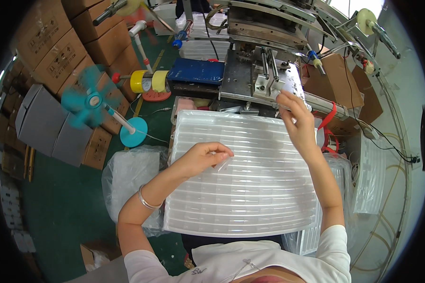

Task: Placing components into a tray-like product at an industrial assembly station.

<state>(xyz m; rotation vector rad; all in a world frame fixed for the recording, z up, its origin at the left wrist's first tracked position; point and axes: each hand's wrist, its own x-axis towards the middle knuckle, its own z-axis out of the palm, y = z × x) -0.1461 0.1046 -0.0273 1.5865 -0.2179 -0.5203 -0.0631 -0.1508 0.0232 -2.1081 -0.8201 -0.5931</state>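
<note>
A large white ribbed tray (241,221) lies in front of me, its long grooves lined with small clear plastic pieces. Over its left half, my left hand (200,158) pinches a small clear plastic piece (224,165) between thumb and fingertips. Farther off on the right, my right hand (295,111) reaches to the metal fixture (264,85) of the machine. Its fingers are bent together at a small whitish, see-through bit there, too small to make out.
The machine (264,30) with its steel bed stands beyond the tray. A blue flat board (196,70) and yellow tape rolls (144,81) sit to its left. A turquoise fan (94,100) and stacked cartons (59,54) are at far left. An opened carton (335,80) stands right.
</note>
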